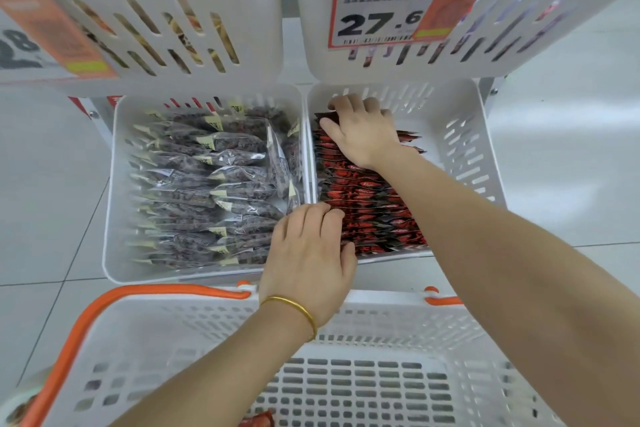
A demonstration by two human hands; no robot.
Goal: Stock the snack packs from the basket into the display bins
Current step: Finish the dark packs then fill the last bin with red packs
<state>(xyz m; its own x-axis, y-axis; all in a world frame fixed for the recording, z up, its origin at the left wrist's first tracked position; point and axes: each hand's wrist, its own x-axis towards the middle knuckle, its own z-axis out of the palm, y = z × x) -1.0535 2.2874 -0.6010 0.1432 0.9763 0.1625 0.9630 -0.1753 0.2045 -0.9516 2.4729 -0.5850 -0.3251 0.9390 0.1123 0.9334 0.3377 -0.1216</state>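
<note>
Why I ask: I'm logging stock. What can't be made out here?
Head view:
- Red packs under the right hand: hidden by it.
- Basket contents: cut off by the bottom edge.
- Left price tag: blurred, cut by the left edge.
- Top-right bin contents: cut off by the top edge.

My right grip (360, 132) curls over the far end of the red snack packs (374, 211) standing in the right display bin (464, 135). My left grip (308, 263) pinches their near end, wrist over the white basket (207, 329).
</note>
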